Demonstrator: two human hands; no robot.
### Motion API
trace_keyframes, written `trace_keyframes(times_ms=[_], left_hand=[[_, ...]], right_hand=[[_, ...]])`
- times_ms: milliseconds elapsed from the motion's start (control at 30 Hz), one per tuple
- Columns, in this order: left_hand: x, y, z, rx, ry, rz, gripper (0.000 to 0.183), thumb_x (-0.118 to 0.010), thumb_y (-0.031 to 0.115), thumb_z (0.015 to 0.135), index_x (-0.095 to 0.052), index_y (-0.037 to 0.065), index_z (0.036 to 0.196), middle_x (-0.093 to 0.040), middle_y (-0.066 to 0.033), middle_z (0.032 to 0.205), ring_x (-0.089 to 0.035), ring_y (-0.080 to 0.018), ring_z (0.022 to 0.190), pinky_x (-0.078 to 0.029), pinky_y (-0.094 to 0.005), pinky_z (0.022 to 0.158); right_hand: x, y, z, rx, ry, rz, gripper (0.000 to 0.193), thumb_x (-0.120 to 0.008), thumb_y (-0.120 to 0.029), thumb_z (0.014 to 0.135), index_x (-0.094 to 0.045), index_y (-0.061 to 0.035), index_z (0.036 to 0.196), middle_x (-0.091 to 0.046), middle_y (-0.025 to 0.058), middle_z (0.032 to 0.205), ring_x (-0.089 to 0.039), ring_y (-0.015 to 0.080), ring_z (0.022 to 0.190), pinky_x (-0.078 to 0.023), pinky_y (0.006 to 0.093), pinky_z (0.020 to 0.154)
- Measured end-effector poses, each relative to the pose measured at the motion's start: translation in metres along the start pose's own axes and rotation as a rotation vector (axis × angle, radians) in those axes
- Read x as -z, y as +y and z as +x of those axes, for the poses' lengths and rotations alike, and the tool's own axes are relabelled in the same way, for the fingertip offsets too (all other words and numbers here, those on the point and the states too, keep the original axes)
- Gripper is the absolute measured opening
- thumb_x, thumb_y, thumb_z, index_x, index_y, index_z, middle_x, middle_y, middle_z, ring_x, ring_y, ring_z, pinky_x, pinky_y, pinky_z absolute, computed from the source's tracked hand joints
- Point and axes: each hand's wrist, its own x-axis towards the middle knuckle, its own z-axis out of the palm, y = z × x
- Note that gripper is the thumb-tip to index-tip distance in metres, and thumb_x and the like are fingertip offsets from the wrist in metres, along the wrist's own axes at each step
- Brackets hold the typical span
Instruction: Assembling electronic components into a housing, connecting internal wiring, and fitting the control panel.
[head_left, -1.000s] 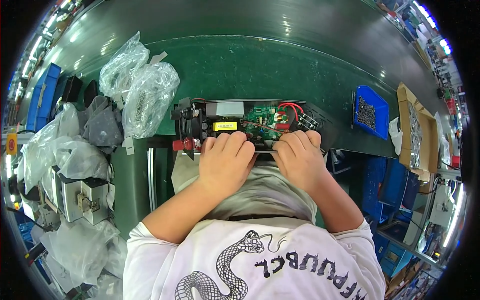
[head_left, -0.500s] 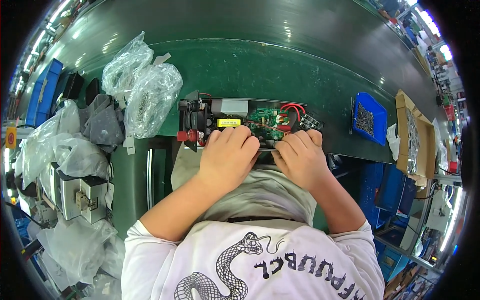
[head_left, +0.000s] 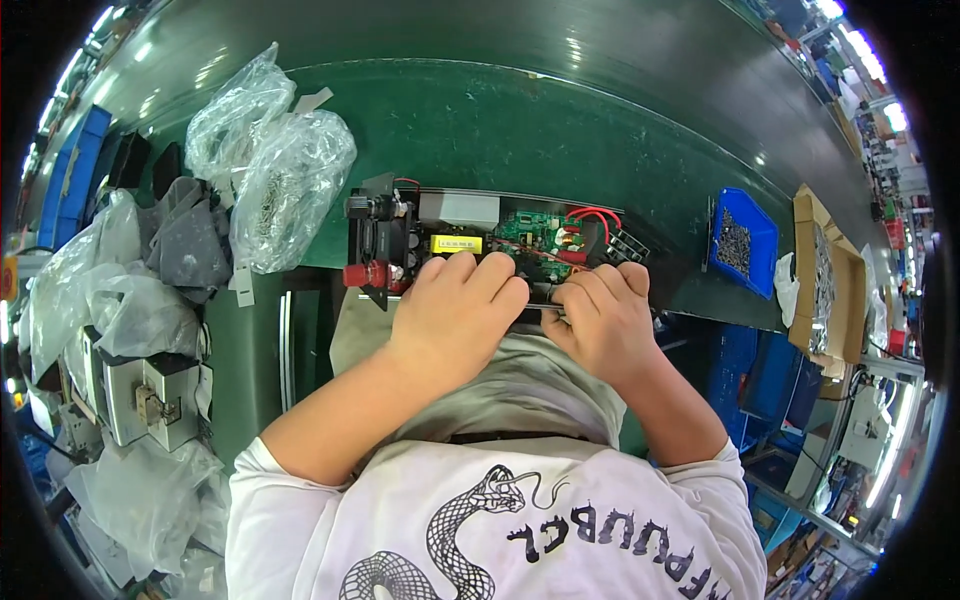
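An open electronic unit (head_left: 465, 208) with a long metal housing lies across the near edge of the bench, in front of me. It holds a green circuit board (head_left: 535, 232), a yellow-wrapped transformer (head_left: 456, 245) and red wires (head_left: 597, 214). A black end panel (head_left: 375, 240) with a red terminal stands at its left end. My left hand (head_left: 455, 315) is closed over the near side of the housing, fingers curled over the edge. Close to it, my right hand (head_left: 603, 320) pinches the same edge farther right, thumb tucked under. Both hands hide part of that edge.
Clear plastic bags of small parts (head_left: 290, 190) lie left of the unit. Farther left are more bags (head_left: 80, 255) and metal-cased parts (head_left: 150, 395). To the right sit a blue bin of screws (head_left: 740, 235) and a cardboard box (head_left: 835, 285) of metal pieces.
My left hand has slid slightly right along the near edge of the housing, nearer to my right hand. My right fingers have shifted a little. The whole view has moved slightly.
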Motion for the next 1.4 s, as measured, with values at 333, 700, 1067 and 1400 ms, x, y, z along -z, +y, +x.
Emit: trace_keyframes(times_ms=[333,700,1067,1400], left_hand=[[-0.011,-0.009,-0.012,-0.087,0.215,0.076,0.021,-0.067,0.019,0.075,-0.063,0.015,0.095,-0.059,-0.0003,0.102,-0.056,-0.0196,0.092,-0.041,-0.037,0.077],[-0.03,0.014,0.003,-0.074,0.275,0.239,0.017,-0.067,0.021,0.076,-0.064,0.02,0.093,-0.061,0.0035,0.101,-0.056,-0.0176,0.096,-0.037,-0.0389,0.083],[-0.022,0.011,0.008,-0.091,0.152,0.187,0.018,-0.065,0.022,0.074,-0.062,0.018,0.091,-0.059,0.0035,0.095,-0.056,-0.0157,0.091,-0.035,-0.0381,0.078],[-0.019,0.013,0.011,-0.052,0.122,0.142,0.017,-0.065,0.021,0.075,-0.063,0.018,0.091,-0.058,0.004,0.092,-0.057,-0.0157,0.09,-0.036,-0.0386,0.079]], right_hand=[[0.034,-0.002,0.006,-0.086,-0.033,-0.02,0.032,-0.086,-0.019,0.065,-0.067,-0.0156,0.092,-0.063,-0.0011,0.097,-0.061,0.0211,0.089,-0.039,0.0414,0.085],[0.04,0.012,0.001,-0.105,-0.148,-0.001,0.022,-0.081,-0.018,0.069,-0.072,-0.019,0.089,-0.065,-0.0064,0.096,-0.059,0.0171,0.095,-0.039,0.0413,0.089],[0.032,-0.007,0.012,-0.258,-0.188,-0.028,0.035,-0.081,-0.02,0.065,-0.076,-0.0135,0.098,-0.063,0.0022,0.129,-0.049,0.0252,0.128,-0.028,0.048,0.104],[0.027,-0.008,0.011,-0.301,-0.233,0.043,0.023,-0.076,-0.01,0.067,-0.071,-0.0121,0.089,-0.064,0.0001,0.127,-0.047,0.0276,0.132,-0.023,0.053,0.109]])
